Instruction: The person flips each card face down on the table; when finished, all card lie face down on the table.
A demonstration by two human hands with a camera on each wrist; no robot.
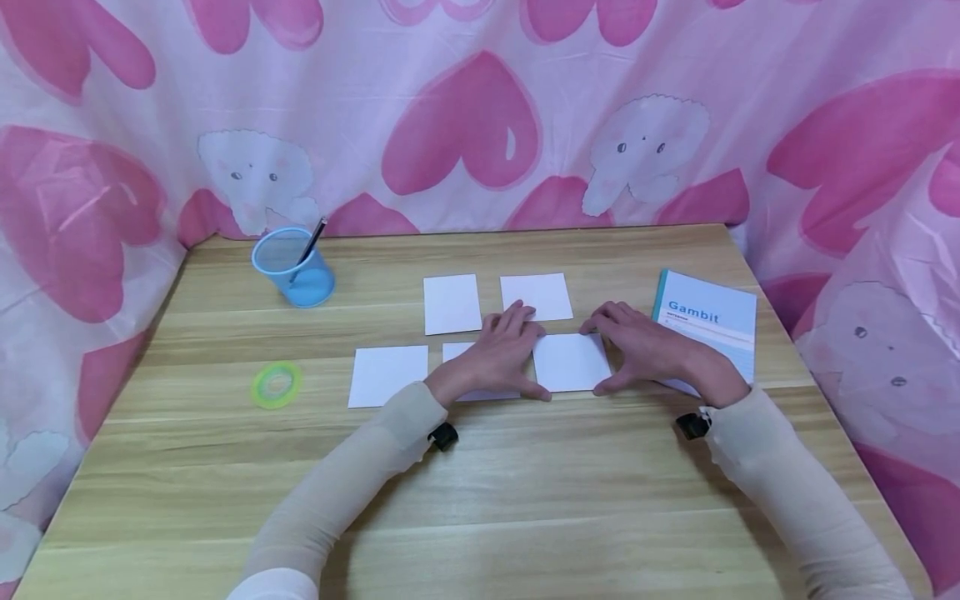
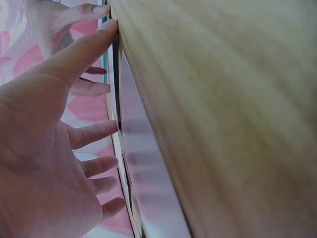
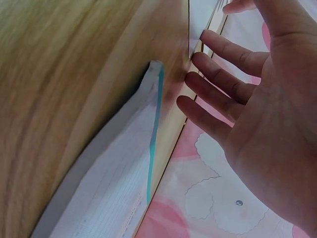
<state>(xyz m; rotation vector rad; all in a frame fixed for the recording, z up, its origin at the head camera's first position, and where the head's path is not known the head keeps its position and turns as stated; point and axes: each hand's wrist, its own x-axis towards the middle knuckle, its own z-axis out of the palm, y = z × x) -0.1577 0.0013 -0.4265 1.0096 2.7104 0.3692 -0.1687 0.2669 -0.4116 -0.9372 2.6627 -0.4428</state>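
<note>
Several white square papers lie on the wooden table. Between my hands is one white paper (image 1: 572, 363) in the front row, flat on the wood. At its left side my left hand (image 1: 498, 354) has thumb and fingers spread, the thumb near the lower left corner. This hand partly covers the middle front paper (image 1: 480, 394). My right hand (image 1: 648, 346) is at the other side, thumb by the lower right corner, fingers by the upper one. In the right wrist view the fingers (image 3: 218, 111) look slightly bent and grip nothing.
Two papers, a left one (image 1: 452, 304) and a right one (image 1: 538, 293), form the back row; another (image 1: 387, 377) lies front left. A Gambit notebook (image 1: 708, 312) is partly behind my right hand. At left are a blue mesh cup (image 1: 309, 285) with a pen (image 1: 313, 237) and a green tape roll (image 1: 258, 387).
</note>
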